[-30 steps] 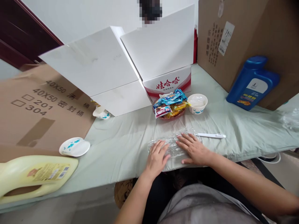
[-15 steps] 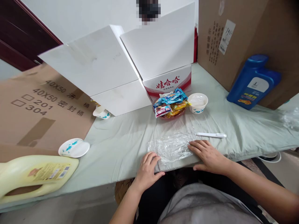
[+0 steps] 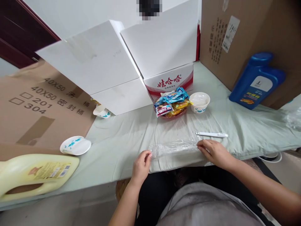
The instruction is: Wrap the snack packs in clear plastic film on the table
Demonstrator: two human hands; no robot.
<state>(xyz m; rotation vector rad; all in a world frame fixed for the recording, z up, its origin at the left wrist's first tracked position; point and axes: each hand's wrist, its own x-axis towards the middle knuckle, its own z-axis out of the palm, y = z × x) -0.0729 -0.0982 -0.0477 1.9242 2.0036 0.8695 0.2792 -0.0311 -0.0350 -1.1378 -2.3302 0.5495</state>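
- the sheet of clear cling film (image 3: pixel 174 147) is crinkly, see-through and bunched into a long narrow strip
- it lies flat across the pale green table cover, close to the near edge, running left to right

Bench (image 3: pixel 122 147): spans the view, covered with a creased pale green cloth.
Wall (image 3: pixel 82 12): plain white, behind the bench's far edge.
Door (image 3: pixel 21 34): dark red-brown wood, beyond the bench's far left corner.
Floor (image 3: pixel 291 172): greyish, below the bench's near right edge.
Light: soft and even, casting only faint shadows on the bench.
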